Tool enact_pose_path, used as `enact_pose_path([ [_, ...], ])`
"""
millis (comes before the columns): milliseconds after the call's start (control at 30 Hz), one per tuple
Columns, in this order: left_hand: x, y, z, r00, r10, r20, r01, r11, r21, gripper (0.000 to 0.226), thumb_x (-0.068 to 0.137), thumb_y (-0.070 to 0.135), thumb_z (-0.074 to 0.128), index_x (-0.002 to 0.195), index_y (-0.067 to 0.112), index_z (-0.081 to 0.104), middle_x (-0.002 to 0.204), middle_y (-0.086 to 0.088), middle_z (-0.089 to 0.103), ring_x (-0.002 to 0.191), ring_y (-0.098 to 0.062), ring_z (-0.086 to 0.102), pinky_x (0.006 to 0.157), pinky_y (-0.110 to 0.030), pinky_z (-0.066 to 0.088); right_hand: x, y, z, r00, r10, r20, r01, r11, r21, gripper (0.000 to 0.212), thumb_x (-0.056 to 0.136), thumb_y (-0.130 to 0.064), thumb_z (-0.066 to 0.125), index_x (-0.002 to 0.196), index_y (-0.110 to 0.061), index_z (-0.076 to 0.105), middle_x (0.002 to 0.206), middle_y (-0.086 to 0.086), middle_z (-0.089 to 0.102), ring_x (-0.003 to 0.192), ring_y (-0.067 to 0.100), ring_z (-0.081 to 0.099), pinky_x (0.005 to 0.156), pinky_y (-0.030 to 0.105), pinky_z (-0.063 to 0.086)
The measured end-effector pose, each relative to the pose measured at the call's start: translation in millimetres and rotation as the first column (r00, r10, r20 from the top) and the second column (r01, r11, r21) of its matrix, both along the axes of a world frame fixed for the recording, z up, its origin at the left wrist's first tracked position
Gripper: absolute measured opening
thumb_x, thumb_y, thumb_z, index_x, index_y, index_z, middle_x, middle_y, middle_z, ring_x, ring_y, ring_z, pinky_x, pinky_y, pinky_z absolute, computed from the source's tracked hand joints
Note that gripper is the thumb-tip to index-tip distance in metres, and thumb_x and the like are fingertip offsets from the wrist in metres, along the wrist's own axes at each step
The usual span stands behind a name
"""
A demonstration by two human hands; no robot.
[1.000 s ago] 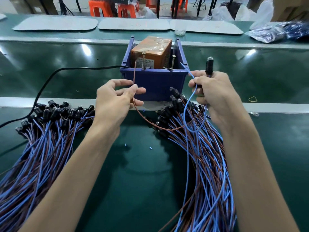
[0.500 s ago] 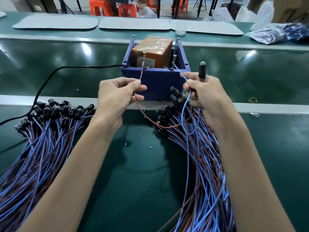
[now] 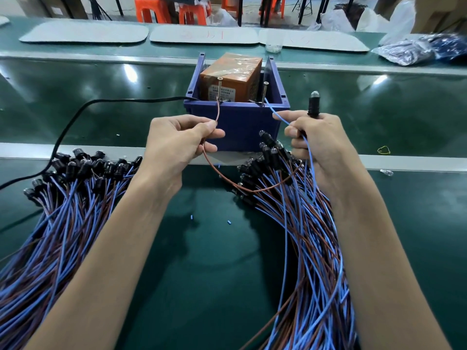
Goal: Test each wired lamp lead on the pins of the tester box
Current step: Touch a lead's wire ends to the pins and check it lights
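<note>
The blue tester box (image 3: 240,122) stands in the middle with an orange unit (image 3: 231,74) inside and two upright screw pins, left pin (image 3: 220,88) and right pin (image 3: 265,93). My left hand (image 3: 177,147) pinches a brown lead (image 3: 217,109) whose tip reaches the foot of the left pin. My right hand (image 3: 321,145) grips a black lamp holder (image 3: 313,104) upright and holds its blue lead (image 3: 276,113), which runs up to the foot of the right pin. The bulb looks unlit.
A pile of wired lamps (image 3: 63,198) lies at the left and another pile (image 3: 290,198) under my right wrist. A black cable (image 3: 75,117) runs from the box to the left. Grey mats (image 3: 83,34) lie across the far belt, a plastic bag (image 3: 417,49) at far right.
Both hands have moved toward the box. The brown lead tip has come to the left pin and the blue lead tip to the right pin.
</note>
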State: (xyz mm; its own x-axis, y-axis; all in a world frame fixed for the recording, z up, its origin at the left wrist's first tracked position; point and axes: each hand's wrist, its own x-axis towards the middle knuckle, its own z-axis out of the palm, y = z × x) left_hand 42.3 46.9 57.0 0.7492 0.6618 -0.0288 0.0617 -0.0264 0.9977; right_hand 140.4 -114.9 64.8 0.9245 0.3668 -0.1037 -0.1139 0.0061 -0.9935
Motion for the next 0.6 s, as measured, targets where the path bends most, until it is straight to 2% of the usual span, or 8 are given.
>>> enact_pose_path([
  [333, -1.5, 0.4, -0.1, 1.0, -0.005, -0.013, 0.005, 1.0, 0.003, 0.011, 0.089, 0.013, 0.067, 0.078, 0.012, 0.07, 0.067, 0.005, 0.073, 0.041, 0.0, 0.055, 0.043, -0.008, 0.038, -2.0, -0.6, 2.1, 1.0, 0.006, -0.004, -0.006, 1.0, -0.014, 0.038, 0.088, 0.009, 0.033, 0.099, -0.003, 0.067, 0.049, -0.007, 0.036, 0.037, 0.002, 0.023, 0.035, 0.013, 0.02],
  [600, -1.6, 0.5, -0.2, 0.999, -0.005, -0.032, 0.006, 0.999, 0.034, 0.011, 0.088, 0.014, 0.067, 0.078, 0.016, 0.071, 0.067, 0.008, 0.073, 0.04, 0.0, 0.054, 0.042, -0.007, 0.037, -2.7, -0.4, 3.4, 1.0, 0.013, -0.016, -0.013, 1.0, 0.019, 0.035, 0.09, 0.008, 0.034, 0.087, -0.008, 0.065, 0.046, -0.008, 0.035, 0.036, 0.001, 0.021, 0.033, 0.012, 0.019],
])
